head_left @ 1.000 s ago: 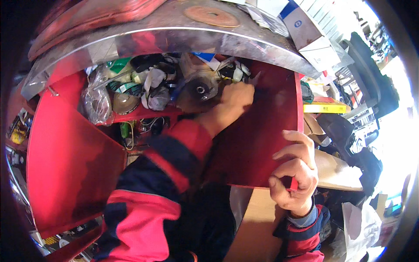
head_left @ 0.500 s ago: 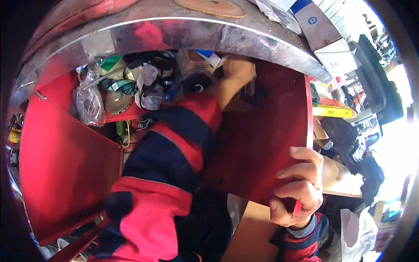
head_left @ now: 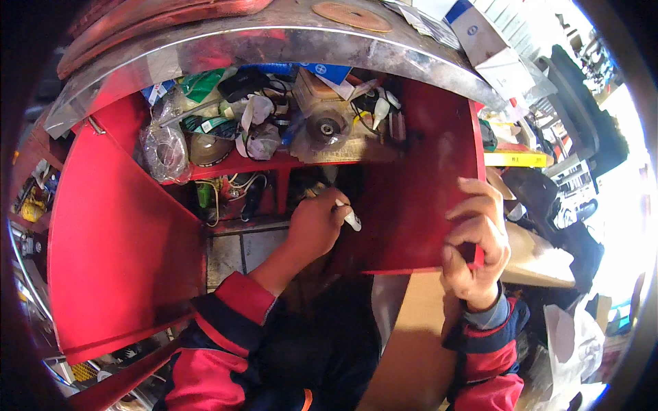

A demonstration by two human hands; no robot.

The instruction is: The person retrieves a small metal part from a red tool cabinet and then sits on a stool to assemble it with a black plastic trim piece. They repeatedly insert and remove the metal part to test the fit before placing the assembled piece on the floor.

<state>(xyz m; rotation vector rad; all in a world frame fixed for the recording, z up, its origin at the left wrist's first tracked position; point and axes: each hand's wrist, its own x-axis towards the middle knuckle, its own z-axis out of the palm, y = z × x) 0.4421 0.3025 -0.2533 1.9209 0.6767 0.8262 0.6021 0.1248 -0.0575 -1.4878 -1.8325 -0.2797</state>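
Observation:
My left hand (head_left: pixel 317 225) is closed around a slim white pen-like object (head_left: pixel 352 218), in front of the red cabinet's opening. One end of it shows past the fingers; its exact kind is unclear. At the right, my right hand (head_left: pixel 478 241) has its fingers curled over the edge of the red cabinet door (head_left: pixel 425 205), thumb on the near side. Above my left hand, the red shelf (head_left: pixel 274 163) bears a grinding-type disc in clear wrap (head_left: pixel 326 129), a small white nozzle bottle (head_left: pixel 381 109) and a plastic-wrapped coil (head_left: pixel 164 147).
The left red door (head_left: pixel 127 240) stands swung outward. A metal-edged worktop (head_left: pixel 253 51) overhangs the shelf, with a brown disc (head_left: pixel 351 16) on it. Cables and a green-handled item (head_left: pixel 204 194) lie in the lower compartment. Cardboard (head_left: pixel 415 342) leans below the right door.
My left hand has come out of the shelf's right side, down and toward me, and now holds the white pen-like object. My right hand stays on the door edge.

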